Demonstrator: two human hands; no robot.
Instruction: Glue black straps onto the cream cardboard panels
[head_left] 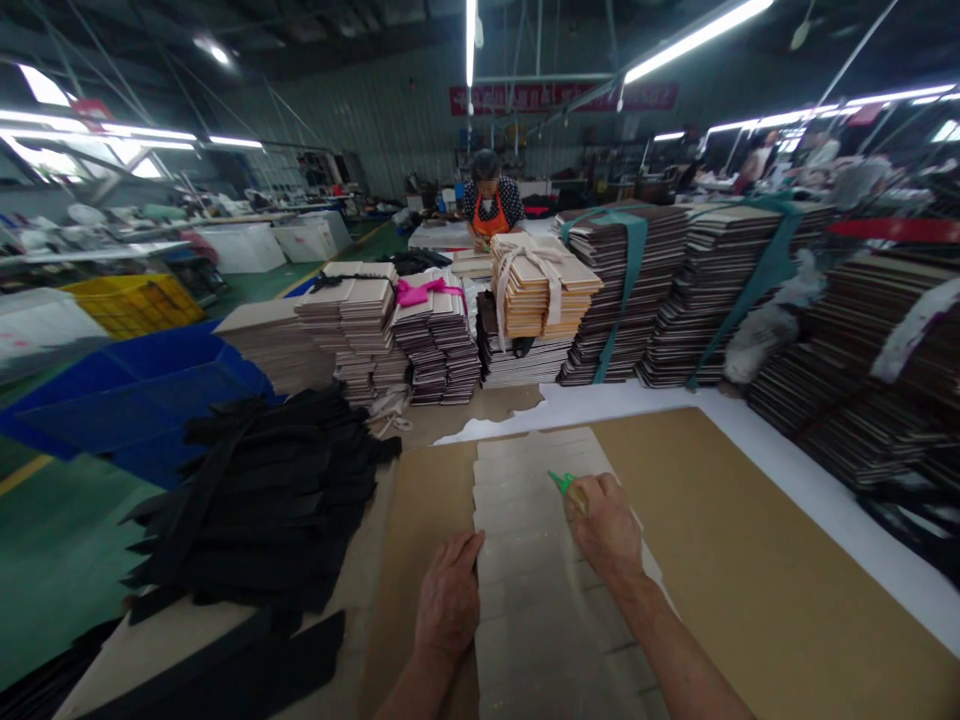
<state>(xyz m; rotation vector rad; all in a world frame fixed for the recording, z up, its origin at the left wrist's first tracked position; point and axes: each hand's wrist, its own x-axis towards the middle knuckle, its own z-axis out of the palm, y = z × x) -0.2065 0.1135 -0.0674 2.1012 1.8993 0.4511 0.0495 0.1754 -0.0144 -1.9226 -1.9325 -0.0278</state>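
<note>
Pale overlapping strips lie in a long column on a brown board. At the column's left edge rests my left hand, lying flat with its fingertips against the strips and nothing visible in it. My right hand is closed round a small tool with a green tip, over the upper right part of the strips. Its handle is mostly hidden by the fingers.
Black fabric strips are heaped on the left, beside a blue bin. Tied stacks of panels line the table's far side. Behind them a person in an orange apron works.
</note>
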